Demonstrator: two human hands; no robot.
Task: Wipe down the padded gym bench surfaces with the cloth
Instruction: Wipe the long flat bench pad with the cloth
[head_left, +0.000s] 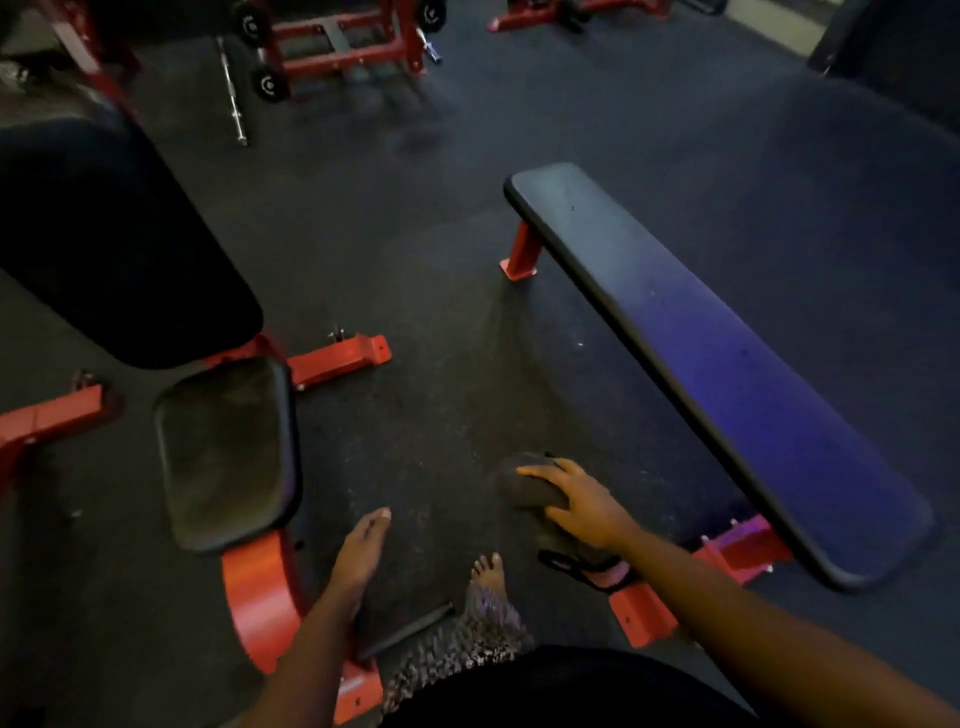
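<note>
Right hand (587, 506) grips the bunched cloth (527, 488), left hand (361, 551) empty and straight; dim light risks missed patches on the two-o'clock bench (727, 374).

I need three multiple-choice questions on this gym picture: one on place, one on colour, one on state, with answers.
1. Where is the cloth?
A) draped over a barbell
B) in the right hand, left of the flat bench
C) folded on a shelf

2. What colour are the flat bench's legs?
A) red
B) yellow
C) white

3. How is the left hand?
A) gripping a dumbbell
B) open, empty
C) pressing a wall

Answers: B, fingers curl over it; A, the far leg shows red; B, its fingers are straight, holding nothing.
</note>
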